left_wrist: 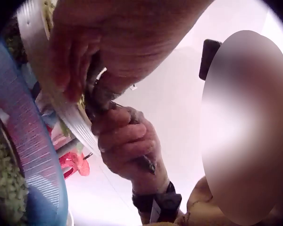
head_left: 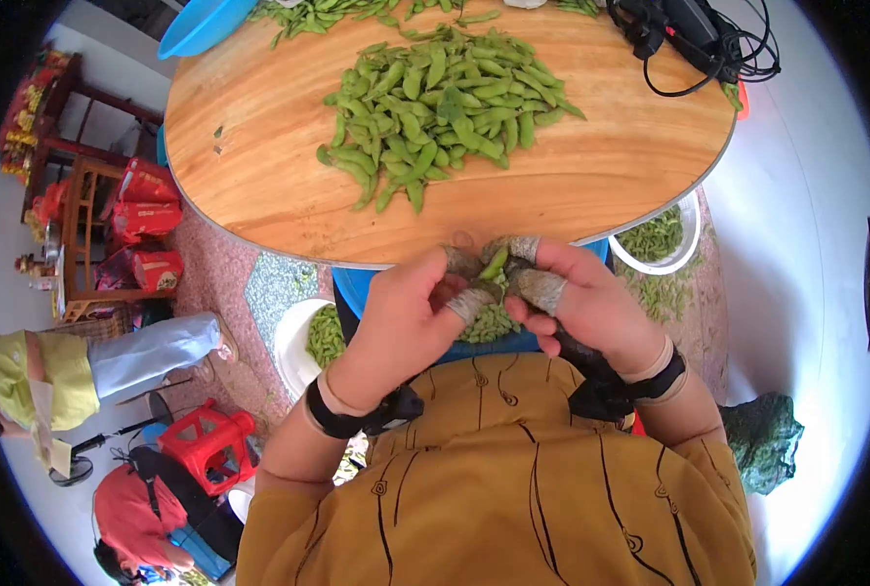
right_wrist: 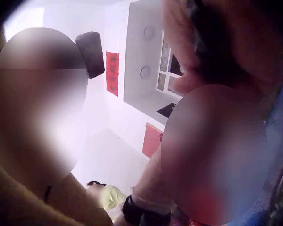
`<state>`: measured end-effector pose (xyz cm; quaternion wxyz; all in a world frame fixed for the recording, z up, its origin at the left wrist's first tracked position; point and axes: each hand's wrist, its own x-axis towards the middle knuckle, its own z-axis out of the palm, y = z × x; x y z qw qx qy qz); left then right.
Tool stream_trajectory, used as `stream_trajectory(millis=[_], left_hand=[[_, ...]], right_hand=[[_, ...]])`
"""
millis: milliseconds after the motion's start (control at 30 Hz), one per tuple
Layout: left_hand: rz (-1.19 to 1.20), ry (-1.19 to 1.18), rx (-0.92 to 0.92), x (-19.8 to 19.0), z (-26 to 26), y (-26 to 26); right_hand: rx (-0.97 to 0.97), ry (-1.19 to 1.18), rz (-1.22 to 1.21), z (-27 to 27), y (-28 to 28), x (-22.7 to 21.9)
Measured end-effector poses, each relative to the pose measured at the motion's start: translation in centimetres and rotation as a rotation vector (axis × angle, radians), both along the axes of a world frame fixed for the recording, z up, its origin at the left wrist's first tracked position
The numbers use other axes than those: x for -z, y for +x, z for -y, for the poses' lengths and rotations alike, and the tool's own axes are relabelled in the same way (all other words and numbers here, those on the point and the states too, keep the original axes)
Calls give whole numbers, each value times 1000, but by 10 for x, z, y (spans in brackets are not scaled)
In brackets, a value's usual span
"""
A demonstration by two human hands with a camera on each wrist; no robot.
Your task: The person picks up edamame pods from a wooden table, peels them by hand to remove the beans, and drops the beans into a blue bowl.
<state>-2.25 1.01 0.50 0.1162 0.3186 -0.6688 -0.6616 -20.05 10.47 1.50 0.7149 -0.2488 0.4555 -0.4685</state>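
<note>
Pod (head_left: 495,264) partly covered by fingers of left hand (head_left: 401,317) and right hand (head_left: 596,308). Dark object (head_left: 579,352) in right hand mostly hidden; kind cannot be told. Blue basket (head_left: 355,288) partly under table (head_left: 259,210), partly behind hands. Left white bucket (head_left: 291,342) half hidden by forearm; right white bucket (head_left: 691,234), by table edge. Blue basin (head_left: 204,27) cut by top edge. Small items on shelf too small to name. Blurred oval (left_wrist: 247,132) covers right side of left wrist view; two more ovals in right wrist view.
</note>
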Motion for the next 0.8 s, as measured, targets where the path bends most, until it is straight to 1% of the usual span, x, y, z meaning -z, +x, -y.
stream_trajectory(millis=[33, 67, 100, 167, 200, 267, 300, 367, 400, 467, 500, 533, 567, 600, 633, 667, 700, 733, 767, 800], left_hand=[[46, -361, -23, 1, -4, 0], [92, -725, -44, 2, -6, 0], [96, -726, -44, 4, -7, 0], [212, -1122, 30, 6, -7, 1], [214, -1124, 32, 5, -7, 1], [161, -1233, 55, 4, -8, 0], [161, -1232, 59, 0, -8, 0], [150, -36, -105, -11, -5, -2], [153, -33, -102, -8, -2, 1], [-81, 449, -148, 0, 4, 9], [-79, 449, -148, 1, 3, 9], [-44, 348, -106, 3, 2, 10], [-8, 248, -63, 3, -1, 10], [-5, 250, -60, 3, -3, 9], [-4, 204, -35, 3, -5, 8], [-4, 157, -12, 2, -7, 8], [-5, 156, -12, 6, -8, 9], [44, 42, 21, 12, -9, 11], [92, -72, 54, 15, -10, 13], [93, -71, 52, 15, -12, 15]], right_hand=[[23, 5, -78, 0, 4, 3], [22, 6, -74, 0, 5, 6], [31, -4, -78, 0, 7, 9], [39, -15, -79, 1, 10, 11], [45, -3, -99, 1, 11, 12], [53, 11, -117, 1, 11, 11], [29, 9, -145, -1, 9, 10], [9, 10, -171, -5, 6, 9], [-18, -32, -170, -9, 5, 9], [-46, -76, -169, -11, 5, 7], [-50, -56, -292, -10, 3, 5], [-54, -35, -416, -9, 2, 5], [-52, -34, -413, -8, 3, 11], [29, -241, -690, -7, 4, 22], [111, -452, -966, -7, 4, 30], [112, -452, -966, -7, 4, 32], [48, -476, -1048, -6, 4, 33], [-17, -500, -1129, -6, 5, 35], [-19, -502, -1128, -7, 8, 37], [8, -553, -1266, -9, 13, 39]])
